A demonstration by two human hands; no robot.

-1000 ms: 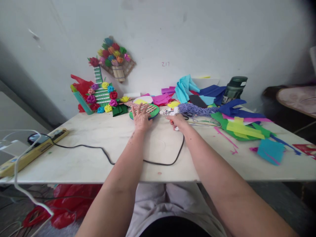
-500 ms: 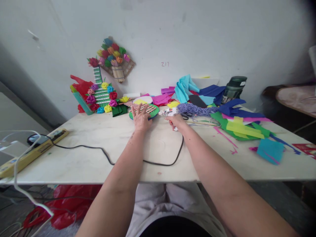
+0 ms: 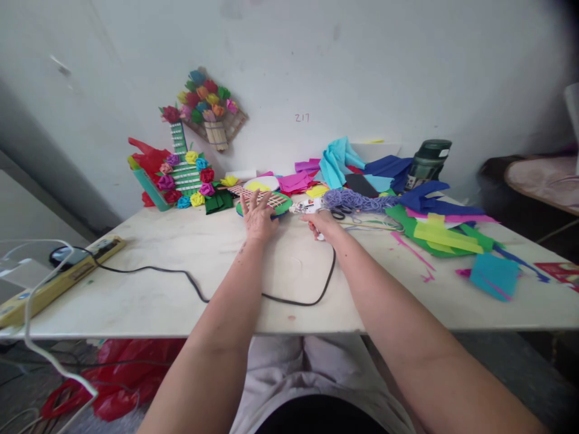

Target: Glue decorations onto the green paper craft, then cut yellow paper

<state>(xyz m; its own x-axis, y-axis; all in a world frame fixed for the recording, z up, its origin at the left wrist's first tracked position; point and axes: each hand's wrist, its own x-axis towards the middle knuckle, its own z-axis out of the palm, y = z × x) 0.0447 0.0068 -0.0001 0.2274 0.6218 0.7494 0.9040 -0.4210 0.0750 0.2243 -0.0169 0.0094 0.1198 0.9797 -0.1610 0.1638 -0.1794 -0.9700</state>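
My left hand [image 3: 260, 220] lies with spread fingers on a green round disc [image 3: 284, 203] with a lattice of pale strips [image 3: 243, 192] across it. My right hand [image 3: 324, 224] is wrapped around a white hot glue gun [image 3: 312, 205] with a red trigger. The gun's nozzle points left toward the disc's edge, and I cannot tell whether it touches. A black cord [image 3: 323, 293] runs from the gun's handle across the table. Black-handled scissors [image 3: 338, 214] and a bundle of purple yarn [image 3: 355, 200] lie just beyond my right hand.
Left, a flower-decorated green stand [image 3: 186, 175] leans by the wall near a teal tube [image 3: 152, 190]. A yellow power strip [image 3: 63, 279] lies at the left edge. Colored paper [image 3: 452, 232] covers the right side, with a dark bottle [image 3: 429, 161] behind. A flower bouquet plaque [image 3: 216, 134] hangs above.
Almost nothing differs. The glue gun and my right hand have shifted very slightly left; my left hand stays on the disc.
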